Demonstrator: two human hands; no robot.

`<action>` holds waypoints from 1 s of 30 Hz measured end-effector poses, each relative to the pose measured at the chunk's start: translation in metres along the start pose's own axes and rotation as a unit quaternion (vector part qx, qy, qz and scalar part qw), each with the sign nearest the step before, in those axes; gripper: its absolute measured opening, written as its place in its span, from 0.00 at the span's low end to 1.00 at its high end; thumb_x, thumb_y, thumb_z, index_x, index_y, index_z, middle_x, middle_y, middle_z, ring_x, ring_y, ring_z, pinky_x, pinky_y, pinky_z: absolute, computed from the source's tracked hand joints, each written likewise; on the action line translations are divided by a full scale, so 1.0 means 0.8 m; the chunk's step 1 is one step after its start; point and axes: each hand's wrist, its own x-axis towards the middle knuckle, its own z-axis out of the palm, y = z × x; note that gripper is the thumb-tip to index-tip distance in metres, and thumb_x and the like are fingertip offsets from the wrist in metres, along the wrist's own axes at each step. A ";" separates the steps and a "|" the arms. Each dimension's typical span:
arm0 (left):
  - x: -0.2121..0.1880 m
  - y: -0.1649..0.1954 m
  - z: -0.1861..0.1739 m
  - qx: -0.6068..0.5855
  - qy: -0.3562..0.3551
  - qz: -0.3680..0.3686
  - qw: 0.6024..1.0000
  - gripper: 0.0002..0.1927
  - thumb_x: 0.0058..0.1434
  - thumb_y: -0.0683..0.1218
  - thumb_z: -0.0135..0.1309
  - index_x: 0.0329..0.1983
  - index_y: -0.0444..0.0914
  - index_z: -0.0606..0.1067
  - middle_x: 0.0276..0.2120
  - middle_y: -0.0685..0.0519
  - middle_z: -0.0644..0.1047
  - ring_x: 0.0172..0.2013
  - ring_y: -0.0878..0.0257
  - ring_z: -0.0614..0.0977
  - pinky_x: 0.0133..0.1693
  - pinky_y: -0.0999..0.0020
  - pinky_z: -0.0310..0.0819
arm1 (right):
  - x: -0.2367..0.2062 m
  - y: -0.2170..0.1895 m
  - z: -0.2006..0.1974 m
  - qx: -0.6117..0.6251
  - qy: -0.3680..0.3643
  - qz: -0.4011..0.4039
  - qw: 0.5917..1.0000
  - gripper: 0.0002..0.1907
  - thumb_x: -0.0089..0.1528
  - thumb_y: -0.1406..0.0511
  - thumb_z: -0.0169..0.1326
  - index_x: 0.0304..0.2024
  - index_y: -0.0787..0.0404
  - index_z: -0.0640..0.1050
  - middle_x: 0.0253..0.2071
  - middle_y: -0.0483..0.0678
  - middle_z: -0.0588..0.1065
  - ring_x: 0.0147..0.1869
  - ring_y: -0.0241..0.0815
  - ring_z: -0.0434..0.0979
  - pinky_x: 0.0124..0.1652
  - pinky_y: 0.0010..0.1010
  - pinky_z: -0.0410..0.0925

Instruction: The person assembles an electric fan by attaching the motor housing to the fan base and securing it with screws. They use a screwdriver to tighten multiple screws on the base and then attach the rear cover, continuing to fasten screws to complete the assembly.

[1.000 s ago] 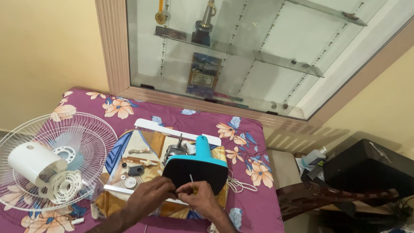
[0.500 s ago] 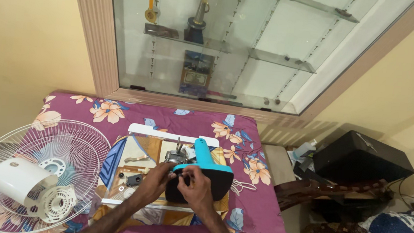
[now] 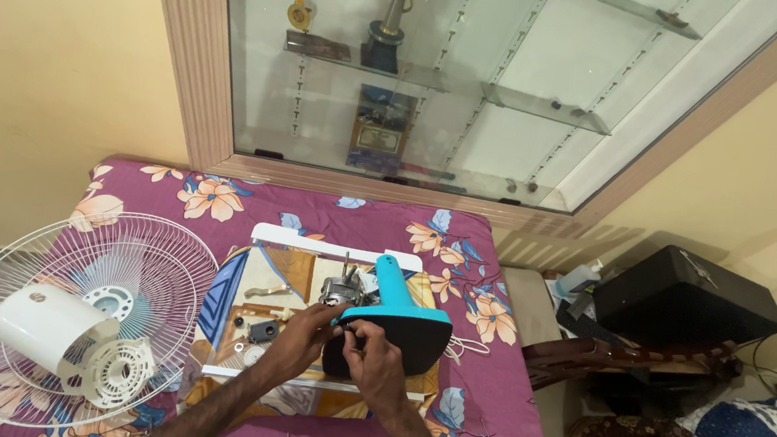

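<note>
Two hands: left and right, both at six o'clock. One blue fan base at centre. One motor beside it. One wire guard and one white cover at eight o'clock. One trophy at twelve.

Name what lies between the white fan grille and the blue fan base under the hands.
In the head view, small loose parts lie on a patterned board between the white fan grille and the blue fan base.

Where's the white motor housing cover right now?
In the head view, the white motor housing cover lies at the far left, on the wire fan guard on the floral cloth, well left of both hands.
</note>
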 end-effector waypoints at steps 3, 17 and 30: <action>-0.001 0.003 -0.001 -0.002 -0.009 -0.028 1.000 0.22 0.66 0.41 0.51 0.63 0.38 0.73 0.44 0.44 0.78 0.42 0.53 0.82 0.43 0.57 0.77 | 0.002 -0.004 0.001 -0.032 -0.012 -0.014 0.999 0.16 0.63 0.72 0.62 0.45 0.65 0.67 0.34 0.53 0.79 0.33 0.47 0.86 0.29 0.33 0.77; -0.003 -0.001 0.001 0.011 -0.009 -0.035 0.999 0.23 0.66 0.42 0.52 0.65 0.40 0.72 0.43 0.47 0.78 0.40 0.57 0.81 0.41 0.59 0.77 | 0.011 -0.028 -0.003 -0.032 -0.025 0.037 0.998 0.14 0.62 0.74 0.60 0.41 0.65 0.67 0.32 0.56 0.77 0.33 0.51 0.85 0.28 0.35 0.76; -0.003 -0.001 0.000 -0.018 -0.008 -0.042 0.999 0.23 0.65 0.45 0.55 0.65 0.39 0.71 0.46 0.44 0.78 0.42 0.58 0.84 0.42 0.62 0.82 | 0.036 -0.039 -0.015 -0.037 0.048 0.067 0.996 0.12 0.58 0.70 0.66 0.30 0.66 0.74 0.25 0.50 0.75 0.25 0.40 0.78 0.26 0.32 0.70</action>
